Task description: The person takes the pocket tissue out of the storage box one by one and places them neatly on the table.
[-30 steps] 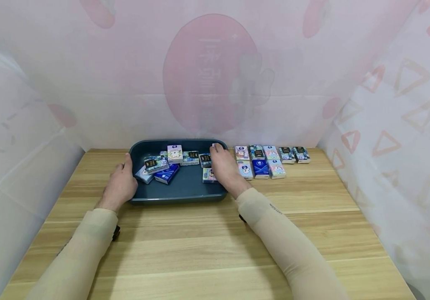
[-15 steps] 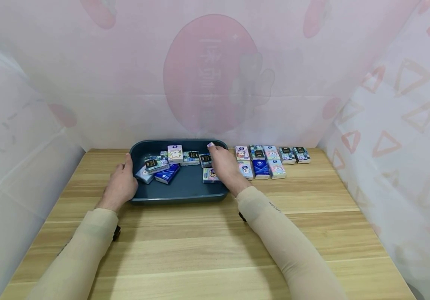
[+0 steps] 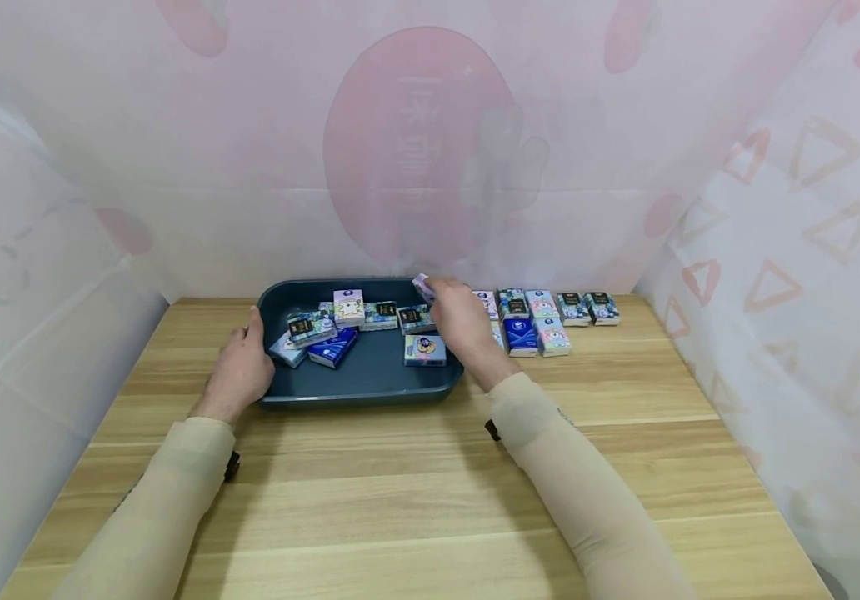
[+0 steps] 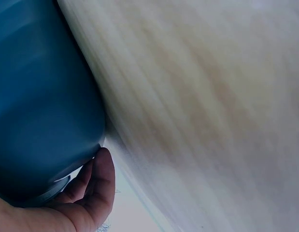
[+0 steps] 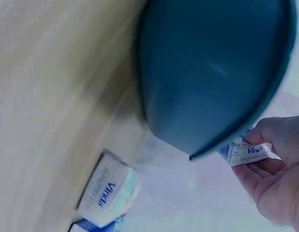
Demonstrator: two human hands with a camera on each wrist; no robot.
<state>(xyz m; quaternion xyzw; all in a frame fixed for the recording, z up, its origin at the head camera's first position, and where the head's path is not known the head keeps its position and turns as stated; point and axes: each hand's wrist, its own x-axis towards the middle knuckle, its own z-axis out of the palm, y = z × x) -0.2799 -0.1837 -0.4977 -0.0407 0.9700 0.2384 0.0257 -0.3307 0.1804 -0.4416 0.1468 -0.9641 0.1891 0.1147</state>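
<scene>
Just right of centre, the right hand (image 3: 466, 325) pinches a tissue pack (image 3: 422, 287) near the upper-right corner of the tray (image 3: 370, 377); farther left, the left hand (image 3: 239, 371) grips its end.

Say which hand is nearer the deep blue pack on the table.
Right. The right hand is just left of the blue pack, holding another pack; the left hand grips the tray farther left.

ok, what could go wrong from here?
The pinched packet, close to the tray rim, might catch on it as the right hand moves. The dark floral packet overlapping others could slide if the left hand tilts the tray. The right hand could also nudge the lined-up packets beside it.
</scene>
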